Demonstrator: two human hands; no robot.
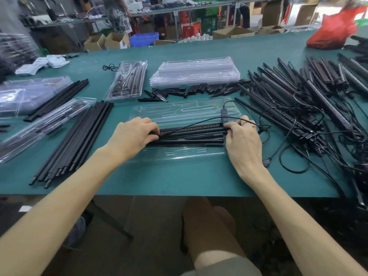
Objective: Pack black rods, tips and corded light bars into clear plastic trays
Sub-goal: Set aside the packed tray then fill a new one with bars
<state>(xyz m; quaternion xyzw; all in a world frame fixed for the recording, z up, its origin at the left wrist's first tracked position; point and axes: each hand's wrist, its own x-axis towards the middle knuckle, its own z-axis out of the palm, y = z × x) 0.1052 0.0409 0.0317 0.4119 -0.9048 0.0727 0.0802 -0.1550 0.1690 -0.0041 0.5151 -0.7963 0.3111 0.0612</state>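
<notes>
Left forearm (pixel 59 206) and right forearm (pixel 298 226) bare, entering from lower corners and converging on the tray; knee (pixel 203 226) between them, below the counter edge.

Left fingers (pixel 152 128): curled down, closed over left end of light bar (pixel 191 128), thumb tucked beneath. Fingertips hidden behind knuckles. Left hand (pixel 133 134) palm-down, wrist straight.

Right fingers (pixel 244 120): bent, clamped with thumb at right end of same light bar, at the cord exit. Bar or cord under the pads: cannot tell. Right hand (pixel 242 140) palm-down, back toward camera.

Light bar lying lengthwise in near half of clear tray (pixel 179 155), just beyond black rods (pixel 189 140) seated in the tray. Cord (pixel 199 120) slanting across the bar from inline switch (pixel 224 116).

Tray flat on green counter (pixel 179 180), near front edge. Slot outlines hard to make out through clear plastic.

Outward:
- loose rods (pixel 75 140) to the left
- tips (pixel 159 93) beyond the tray
- stack of empty trays (pixel 195 70) behind the tips
- packed tray (pixel 127 80) left of the stack
- tangled pile of corded bars (pixel 298 92) to the right, cut off at frame edge
</notes>
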